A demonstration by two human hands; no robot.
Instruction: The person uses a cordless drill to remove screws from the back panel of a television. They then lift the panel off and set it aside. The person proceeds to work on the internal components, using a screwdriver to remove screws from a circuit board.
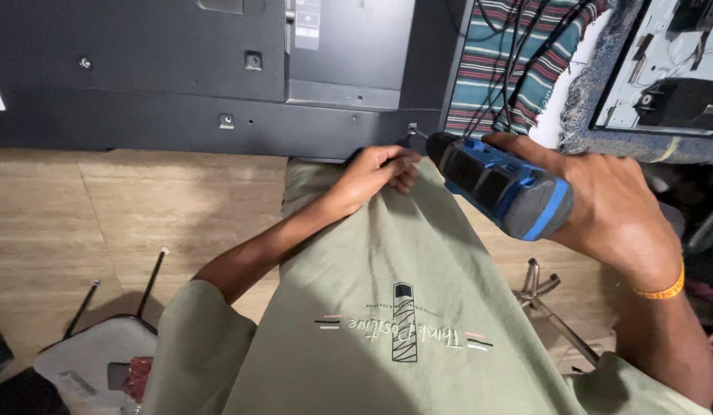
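Right hand (614, 207) wraps a blue-and-black cordless screwdriver (501, 183), grip closed full around the body, wrist bent so the tool lies nearly level with its nose pointing left and far. The bit tip sits at a small screw point (412, 129) on the near right corner of the big dark back panel (179, 77). Level hold reads as lining the bit square to the panel edge, judging by the angle.

Left hand (375, 173) is just left of the tool nose, fingers curled tight at the panel's near edge, over the hem of the green shirt (387, 307). Cannot tell whether it pinches a screw, the shirt cloth or the panel lip: fingertips are tucked under. Placement next to the bit looks like steadying or guarding the spot.

Panel lies flat, back side up, so its screw holes face the person; more fixings (227, 121) show along the same near strip. Black cables (518, 54) run over a striped cloth (518, 69) to the far right, and another opened chassis (664, 69) sits further right. Below, tan floor (103, 215), a stool seat (95, 357) near left, metal chair legs (541, 296) near right. Yellow band (664, 290) on the right wrist.
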